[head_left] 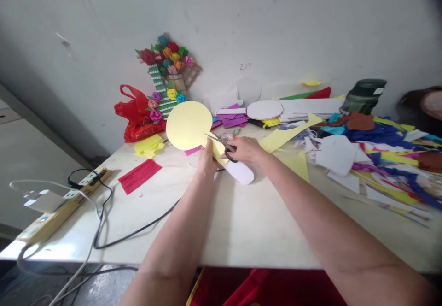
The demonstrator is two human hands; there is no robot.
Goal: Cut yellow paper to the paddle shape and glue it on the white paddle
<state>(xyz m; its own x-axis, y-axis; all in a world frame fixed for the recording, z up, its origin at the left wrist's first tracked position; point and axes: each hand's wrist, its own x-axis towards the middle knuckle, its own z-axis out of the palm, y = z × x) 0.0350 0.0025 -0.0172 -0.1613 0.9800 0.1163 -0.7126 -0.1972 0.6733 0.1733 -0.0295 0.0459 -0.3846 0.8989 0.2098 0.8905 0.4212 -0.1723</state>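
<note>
Wall [293, 29]: it is rising grey behind the pale tabletop [262, 232], showing a handwritten 217.
Yellow paper [189, 125]: it is hovering over the tabletop's middle, its narrow strip covering part of a white rounded piece [243, 174].
Left hand [206, 158]: its grip is pinching the yellow paper just under the round part.
Right hand [247, 148]: its grip is clamping the handles of the scissors [226, 145], whose blades are pointing toward the round part.
Paper flowers [169, 57]: they are resting near the wall, beside a red bag [134, 119].
Scraps [393, 158]: they are spreading on the right, near a dark green bottle [361, 98].
</note>
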